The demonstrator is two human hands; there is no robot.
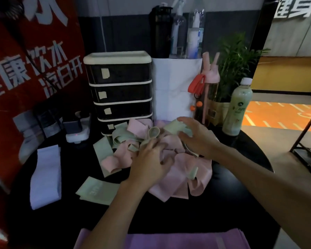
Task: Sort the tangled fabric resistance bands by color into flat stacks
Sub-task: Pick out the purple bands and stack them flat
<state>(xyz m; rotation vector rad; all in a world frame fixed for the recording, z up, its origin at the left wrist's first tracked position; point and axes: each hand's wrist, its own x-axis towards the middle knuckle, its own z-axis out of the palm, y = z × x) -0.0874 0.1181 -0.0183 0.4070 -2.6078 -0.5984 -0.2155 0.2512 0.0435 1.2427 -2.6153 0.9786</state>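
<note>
Tangle of pink and green bands lay mid-frame on the counter. Your left hand gripped a green band; your right hand was spread open just beside it.

Matt cloth bands, glossy table

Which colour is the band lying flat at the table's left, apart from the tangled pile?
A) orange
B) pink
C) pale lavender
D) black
C: the pale lavender band lies flat on its own at the left, clear of the pink-and-green pile.
</note>
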